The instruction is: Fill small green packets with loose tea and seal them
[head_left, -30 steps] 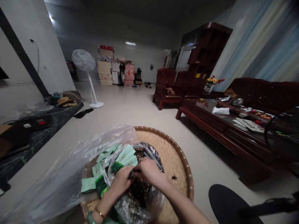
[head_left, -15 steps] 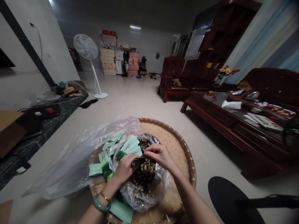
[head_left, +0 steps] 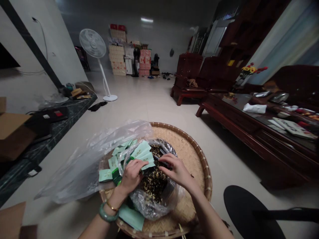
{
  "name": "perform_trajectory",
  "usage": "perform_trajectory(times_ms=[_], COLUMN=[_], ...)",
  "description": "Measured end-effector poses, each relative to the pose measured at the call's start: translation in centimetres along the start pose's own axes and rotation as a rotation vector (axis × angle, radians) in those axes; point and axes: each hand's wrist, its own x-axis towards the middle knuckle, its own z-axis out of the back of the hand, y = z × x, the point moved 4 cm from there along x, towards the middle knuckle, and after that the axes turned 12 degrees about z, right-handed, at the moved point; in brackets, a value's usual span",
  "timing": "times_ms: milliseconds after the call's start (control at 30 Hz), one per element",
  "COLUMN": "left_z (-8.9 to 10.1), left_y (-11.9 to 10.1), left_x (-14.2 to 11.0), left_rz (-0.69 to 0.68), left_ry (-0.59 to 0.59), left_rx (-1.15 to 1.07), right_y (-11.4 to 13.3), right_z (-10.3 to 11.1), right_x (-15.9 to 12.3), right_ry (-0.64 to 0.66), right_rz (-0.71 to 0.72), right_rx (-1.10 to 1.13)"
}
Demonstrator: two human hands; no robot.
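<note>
A round woven bamboo tray (head_left: 191,149) lies low in front of me. On it sits a clear plastic bag (head_left: 154,202) holding dark loose tea (head_left: 153,181), with several small green packets (head_left: 142,152) at its left edge. My left hand (head_left: 131,176), a green bangle on the wrist, is closed on a green packet at the bag's mouth. My right hand (head_left: 176,171) rests fingers-curled on the tea and pinches a small dark object that I cannot name.
A big crumpled clear bag (head_left: 82,166) spreads left of the tray. A dark stone counter (head_left: 50,132) with a cardboard box runs along the left. A long wooden table (head_left: 249,126) stands right, a black round stool (head_left: 246,212) at lower right, a white fan (head_left: 93,44) behind.
The view has tilted down and the tray has come nearer the middle. My right hand slid a little right across the tea; my left hand stays on the packet.
</note>
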Motion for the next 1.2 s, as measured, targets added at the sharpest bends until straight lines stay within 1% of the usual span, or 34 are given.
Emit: perform_trajectory(times_ms=[67, 100, 167, 233, 267, 333, 400, 467, 533, 600, 667, 700, 767, 933, 967, 1100, 1133, 1200], left_z=[-0.1, -0.1, -0.3, -0.5, -0.6, -0.9, -1.4, -1.8, -2.3, -2.7, -3.0, -3.0, -3.0, -2.5, -2.5, -2.7, -2.7, -2.9], left_y=[0.1, 0.1, 0.1, -0.1, -0.1, -0.2, -0.4, -0.8, -1.0, -1.1, -1.2, -1.3, -1.5, -1.9, -1.9, -1.6, -1.5, -1.4], left_x=[0.0, 0.0, 0.1, 0.3, 0.4, 0.6, 0.7, 0.7, 0.5, 0.1, -0.1, 0.0, 0.2, 1.0, 1.0, 1.1, 1.1, 1.0], left_rz=[0.015, 0.024, 0.056, 0.116, 0.165, 0.299, 0.432, 0.52, 0.603, 0.715, 0.804, 0.822, 0.818, 0.734, 0.729, 0.712, 0.711, 0.712], left_ry=[0.016, 0.028, 0.056, 0.097, 0.125, 0.207, 0.314, 0.421, 0.523, 0.613, 0.668, 0.68, 0.683, 0.687, 0.68, 0.636, 0.628, 0.623], left_rx=[-0.008, -0.018, -0.056, -0.127, -0.169, -0.271, -0.432, -0.607, -0.727, -0.784, -0.824, -0.833, -0.833, -0.857, -0.858, -0.798, -0.783, -0.767], right_y=[1.4, 2.1, 3.2, 3.4, 3.1, 2.2, 1.0, -0.2, -1.3, -2.0, -2.6, -2.8, -3.3, -4.0, -4.2, -4.9, -4.8, -4.5], right_z=[0.3, 0.2, -0.3, -1.0, -1.3, -1.8, -2.1, -2.1, -2.0, -2.1, -2.3, -2.4, -2.4, -2.8, -2.8, -2.7, -2.7, -3.0], right_x=[0.1, 0.3, 0.6, 1.1, 1.3, 1.7, 2.0, 2.1, 2.0, 1.9, 1.8, 1.8, 1.9, 2.2, 2.3, 2.4, 2.5, 2.6], right_ry=[-0.047, -0.031, 0.069, 0.176, 0.208, 0.231, 0.198, 0.111, 0.037, 0.034, 0.079, 0.096, 0.116, 0.174, 0.16, 0.01, 0.006, 0.066], right_rz=[0.112, 0.17, 0.258, 0.283, 0.275, 0.242, 0.189, 0.112, 0.031, -0.023, -0.05, -0.062, -0.079, -0.074, -0.084, -0.143, -0.137, -0.099], right_rx=[-0.044, -0.082, -0.181, -0.262, -0.281, -0.264, -0.188, -0.089, -0.004, 0.069, 0.14, 0.171, 0.217, 0.235, 0.22, 0.199, 0.219, 0.273])
